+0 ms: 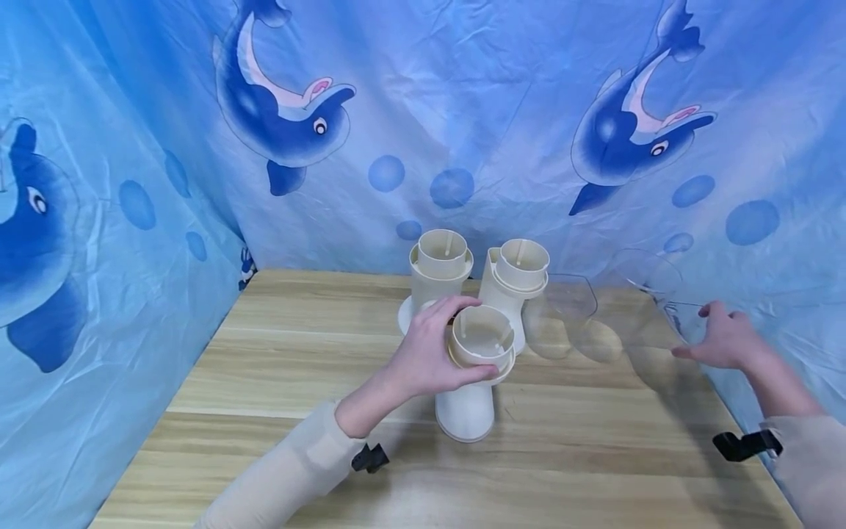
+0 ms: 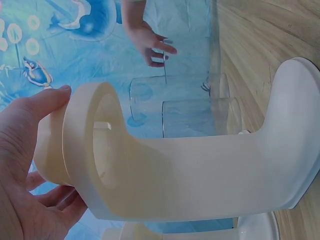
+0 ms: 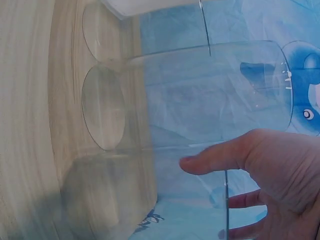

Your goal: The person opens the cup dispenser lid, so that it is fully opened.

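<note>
My left hand (image 1: 432,349) grips the cream cup-like top of a white stand (image 1: 465,415), thumb on the near side and fingers round the far side. In the left wrist view this stand (image 2: 195,175) shows a ring at one end, a curved column and a broad foot. The stand's foot is low over or on the tabletop; contact is unclear. My right hand (image 1: 727,342) is spread at the rim of a clear cylinder (image 3: 117,200) on the right. Its thumb lies on the near side, the fingers beyond; whether they touch the plastic is hard to see.
Two similar white stands (image 1: 439,268) with cream tops are upright behind the left hand. Two more clear cylinders (image 1: 548,334) stand between them and my right hand, their outlines faint. A blue dolphin-print curtain (image 1: 463,88) bounds the wooden table (image 1: 277,397) behind and at both sides.
</note>
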{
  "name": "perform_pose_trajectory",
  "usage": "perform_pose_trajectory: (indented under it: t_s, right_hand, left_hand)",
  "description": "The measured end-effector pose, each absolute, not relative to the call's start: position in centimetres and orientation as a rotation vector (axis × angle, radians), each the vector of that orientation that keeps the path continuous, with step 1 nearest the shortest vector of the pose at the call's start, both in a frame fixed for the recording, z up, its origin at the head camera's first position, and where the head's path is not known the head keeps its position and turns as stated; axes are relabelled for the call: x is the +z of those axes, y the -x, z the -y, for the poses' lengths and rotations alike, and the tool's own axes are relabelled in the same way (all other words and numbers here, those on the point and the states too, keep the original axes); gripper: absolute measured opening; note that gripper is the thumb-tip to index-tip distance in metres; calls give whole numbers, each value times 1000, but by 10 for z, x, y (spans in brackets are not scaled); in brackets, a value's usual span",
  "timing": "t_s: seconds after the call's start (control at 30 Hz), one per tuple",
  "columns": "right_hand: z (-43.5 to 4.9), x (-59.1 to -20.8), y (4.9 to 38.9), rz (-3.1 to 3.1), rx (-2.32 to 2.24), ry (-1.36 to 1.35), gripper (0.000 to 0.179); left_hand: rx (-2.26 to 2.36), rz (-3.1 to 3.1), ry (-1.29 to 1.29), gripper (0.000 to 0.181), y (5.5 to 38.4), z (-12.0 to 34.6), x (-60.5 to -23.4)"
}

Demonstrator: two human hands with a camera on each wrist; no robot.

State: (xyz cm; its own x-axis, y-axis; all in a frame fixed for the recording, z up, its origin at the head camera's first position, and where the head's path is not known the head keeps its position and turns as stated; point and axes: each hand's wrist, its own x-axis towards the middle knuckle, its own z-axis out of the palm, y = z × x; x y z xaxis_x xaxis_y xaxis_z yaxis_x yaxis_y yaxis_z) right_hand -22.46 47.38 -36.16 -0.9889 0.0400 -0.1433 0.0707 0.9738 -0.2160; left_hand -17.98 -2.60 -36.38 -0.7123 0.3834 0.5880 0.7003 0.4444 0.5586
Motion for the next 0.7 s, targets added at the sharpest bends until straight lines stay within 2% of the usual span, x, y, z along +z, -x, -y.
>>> perform_pose_trajectory:
  t_s: [0.4, 0.7]
  right_hand:
    - [-469, -375, 245, -3089, -278, -2, 90]
    - [-472, -379, 248, -3130, -283, 26, 90]
  left_hand:
    - [-1190, 2372, 874, 86, 179, 26, -360]
    - [-1242, 2354, 873, 84, 181, 37, -352]
